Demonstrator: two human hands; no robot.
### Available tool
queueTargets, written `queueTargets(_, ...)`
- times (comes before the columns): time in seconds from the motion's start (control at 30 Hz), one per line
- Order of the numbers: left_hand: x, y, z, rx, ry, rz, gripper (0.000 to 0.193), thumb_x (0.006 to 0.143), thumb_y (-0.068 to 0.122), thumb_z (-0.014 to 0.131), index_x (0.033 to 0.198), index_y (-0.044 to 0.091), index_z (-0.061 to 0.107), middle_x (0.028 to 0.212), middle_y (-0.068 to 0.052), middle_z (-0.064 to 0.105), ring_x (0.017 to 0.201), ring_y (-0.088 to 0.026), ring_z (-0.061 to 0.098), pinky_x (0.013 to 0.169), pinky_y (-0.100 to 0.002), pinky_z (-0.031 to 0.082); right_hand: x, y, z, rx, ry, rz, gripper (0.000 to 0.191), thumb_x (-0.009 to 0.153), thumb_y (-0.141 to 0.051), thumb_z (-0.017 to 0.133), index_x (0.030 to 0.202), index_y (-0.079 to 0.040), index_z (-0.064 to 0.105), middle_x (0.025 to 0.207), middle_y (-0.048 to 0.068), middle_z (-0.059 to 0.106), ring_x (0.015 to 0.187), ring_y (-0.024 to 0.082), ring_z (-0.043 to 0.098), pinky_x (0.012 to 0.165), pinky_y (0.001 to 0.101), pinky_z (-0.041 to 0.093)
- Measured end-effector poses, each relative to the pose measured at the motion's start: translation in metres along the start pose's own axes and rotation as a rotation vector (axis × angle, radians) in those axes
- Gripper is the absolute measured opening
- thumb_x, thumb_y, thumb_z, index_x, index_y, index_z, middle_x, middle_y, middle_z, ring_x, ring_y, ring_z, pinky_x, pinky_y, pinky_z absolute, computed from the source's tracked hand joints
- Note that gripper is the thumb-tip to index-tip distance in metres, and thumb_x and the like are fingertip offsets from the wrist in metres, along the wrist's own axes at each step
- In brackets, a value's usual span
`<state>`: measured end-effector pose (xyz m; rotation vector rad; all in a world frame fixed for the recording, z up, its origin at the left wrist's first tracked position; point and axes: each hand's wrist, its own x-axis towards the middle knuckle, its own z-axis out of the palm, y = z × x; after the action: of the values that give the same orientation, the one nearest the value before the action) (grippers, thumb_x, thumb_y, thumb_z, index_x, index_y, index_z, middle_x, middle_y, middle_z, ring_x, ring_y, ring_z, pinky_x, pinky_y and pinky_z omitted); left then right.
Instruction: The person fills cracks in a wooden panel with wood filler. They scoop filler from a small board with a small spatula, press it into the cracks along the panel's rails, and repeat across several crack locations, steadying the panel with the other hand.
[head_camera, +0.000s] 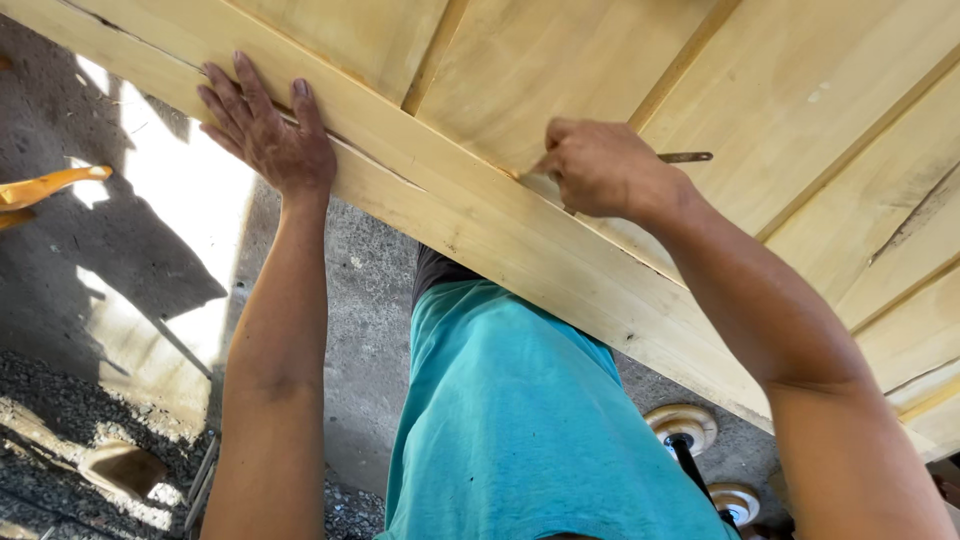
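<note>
Marking pale wood boards with a thin tool

Far left, a yellow handle (45, 187) on the grey ground (370, 300). Left hand (268, 132) flat and open, pressing on the long wooden board (470, 215) that runs across the middle. Right hand (600, 170) closed around a thin metal tool (685, 157), tip hidden. Looks stiff, hard and probably heavy, smooth on top; best held by the long near edge. Low right, two round wooden knobs (682, 425).

Right hand (600, 168) closes over a thin metal tool (686, 157) — only its tail end shows, type undeterminable. Wooden panel (560, 90) runs past the top and right edges — full extent unseen.
</note>
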<state>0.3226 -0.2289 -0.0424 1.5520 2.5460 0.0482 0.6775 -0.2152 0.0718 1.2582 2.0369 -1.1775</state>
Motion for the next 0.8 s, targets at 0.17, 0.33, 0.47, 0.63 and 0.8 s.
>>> queueTargets(0.17, 0.000, -0.003, 0.003, -0.013, -0.002, 0.008, 0.077, 0.108, 0.070, 0.039, 0.169, 0.026, 0.026, 0.177, -0.010, 0.013, 0.164, -0.032, 0.005, 0.132, -0.059, -0.005, -0.002, -0.006, -0.009, -0.003, 0.093, -0.124, 0.041, 0.097, -0.013, 0.051, 0.131, -0.028, 0.071, 0.118, 0.004, 0.063, 0.111, 0.023, 0.062, 0.093, 0.0412, 0.052)
queueTargets(0.33, 0.000, -0.003, 0.003, -0.020, -0.011, -0.007, 0.075, 0.109, 0.069, 0.039, 0.170, 0.026, 0.026, 0.177, -0.010, 0.013, 0.165, -0.033, 0.005, 0.133, -0.057, -0.004, 0.005, -0.008, -0.012, 0.019, 0.109, -0.051, 0.044, 0.095, -0.010, 0.049, 0.127, -0.027, 0.073, 0.121, 0.004, 0.064, 0.112, 0.025, 0.063, 0.090, 0.0423, 0.053)
queueTargets(0.47, -0.001, -0.003, 0.003, -0.006, -0.022, -0.007, 0.075, 0.109, 0.067, 0.040, 0.169, 0.026, 0.026, 0.177, -0.011, 0.013, 0.164, -0.034, 0.005, 0.131, -0.058, -0.005, 0.011, -0.010, -0.008, 0.054, 0.125, -0.072, 0.030, 0.105, -0.024, 0.051, 0.127, -0.023, 0.071, 0.119, 0.006, 0.066, 0.113, 0.027, 0.064, 0.093, 0.0428, 0.053)
queueTargets(0.63, -0.001, -0.003, 0.004, -0.002, -0.010, 0.001, 0.075, 0.109, 0.068, 0.039, 0.170, 0.026, 0.025, 0.178, -0.010, 0.012, 0.165, -0.033, 0.005, 0.133, -0.057, -0.004, 0.013, -0.010, -0.007, 0.002, 0.187, -0.104, 0.043, 0.096, -0.015, 0.050, 0.130, -0.030, 0.071, 0.121, 0.005, 0.063, 0.111, 0.026, 0.063, 0.087, 0.0437, 0.054)
queueTargets(0.8, 0.001, -0.007, 0.010, 0.013, -0.017, -0.032, 0.076, 0.108, 0.069, 0.038, 0.170, 0.028, 0.026, 0.178, -0.009, 0.011, 0.165, -0.032, 0.005, 0.132, -0.057, -0.005, 0.018, -0.013, -0.005, -0.064, 0.150, -0.139, 0.039, 0.099, -0.017, 0.050, 0.131, -0.025, 0.071, 0.114, 0.006, 0.066, 0.111, 0.024, 0.065, 0.087, 0.0431, 0.055)
